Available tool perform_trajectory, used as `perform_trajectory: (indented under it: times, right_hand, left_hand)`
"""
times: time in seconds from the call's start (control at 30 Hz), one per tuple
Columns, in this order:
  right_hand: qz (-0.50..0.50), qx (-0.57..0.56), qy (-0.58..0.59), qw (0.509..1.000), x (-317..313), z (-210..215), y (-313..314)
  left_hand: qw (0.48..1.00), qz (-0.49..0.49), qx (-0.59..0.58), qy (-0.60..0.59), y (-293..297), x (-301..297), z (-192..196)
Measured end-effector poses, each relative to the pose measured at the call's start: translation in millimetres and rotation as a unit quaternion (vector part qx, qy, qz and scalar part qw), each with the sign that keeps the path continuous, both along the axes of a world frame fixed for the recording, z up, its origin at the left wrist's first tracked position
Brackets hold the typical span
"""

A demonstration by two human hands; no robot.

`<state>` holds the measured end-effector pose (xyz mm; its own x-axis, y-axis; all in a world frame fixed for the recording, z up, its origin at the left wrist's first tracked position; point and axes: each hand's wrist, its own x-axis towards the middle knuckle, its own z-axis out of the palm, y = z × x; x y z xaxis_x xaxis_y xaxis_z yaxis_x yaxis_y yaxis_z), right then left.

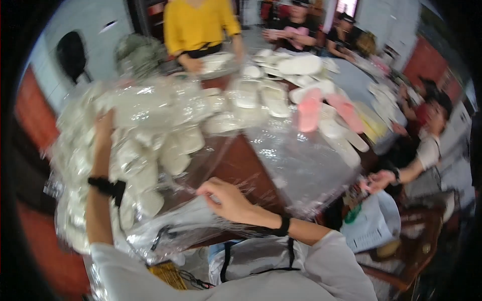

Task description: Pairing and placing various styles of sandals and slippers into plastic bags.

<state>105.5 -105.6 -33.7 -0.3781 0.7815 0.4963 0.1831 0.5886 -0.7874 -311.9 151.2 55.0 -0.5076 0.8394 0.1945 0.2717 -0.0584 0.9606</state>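
My left hand [104,122] reaches out onto a big heap of white slippers [183,143] wrapped in clear plastic. Its fingers are blurred against the shiny wrapping, so their grip does not show. Over the table's near side, my right hand [228,199] is closed, thumb and fingers pinching the edge of a clear plastic bag [186,218]. This bag spreads loosely between my forearms. Flat on the brown table [236,165], to the right of that hand, lies another clear plastic sheet [296,163].
Loose white slippers [301,65] are piled at the far side, with pink slippers [309,110] nearer. Across the table a person in yellow [201,25] handles wrapped slippers. At the right, a co-worker's hand [380,180] is above a white sack [374,220]. Other people sit farther back.
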Motion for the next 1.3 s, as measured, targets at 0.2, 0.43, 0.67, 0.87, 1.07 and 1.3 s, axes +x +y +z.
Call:
perform_trajectory:
  times: [0.2, 0.43, 0.67, 0.87, 1.07, 1.3]
  right_hand:
    - [-0.203, 0.127, -0.041, 0.97, 47.0, 1.1, -45.0]
    - [-0.5, 0.266, -0.161, 0.809, 166.4, -4.5, -126.7]
    - [-0.518, 0.265, -0.201, 0.788, 196.0, 6.3, -146.5]
    - [-0.508, 0.219, -0.196, 0.81, 183.0, -8.5, -134.7]
    - [-0.253, 0.17, -0.256, 0.917, 135.7, -2.2, -92.2]
    - [-0.143, 0.079, -0.223, 0.961, 65.0, -44.0, -38.0]
  left_hand:
    - [0.985, -0.131, 0.116, -0.002, -32.7, 69.6, 33.1]
    - [0.97, -0.166, 0.092, -0.15, -77.6, 87.3, 43.4]
    - [0.955, -0.193, 0.052, -0.219, -142.0, 124.9, 49.3]
    - [0.959, -0.2, -0.01, -0.202, -194.2, 142.0, 8.7]
    - [0.945, -0.197, -0.1, -0.242, -245.0, 183.8, 9.2]
    - [0.922, -0.217, -0.146, -0.287, -231.0, 175.0, 8.2]
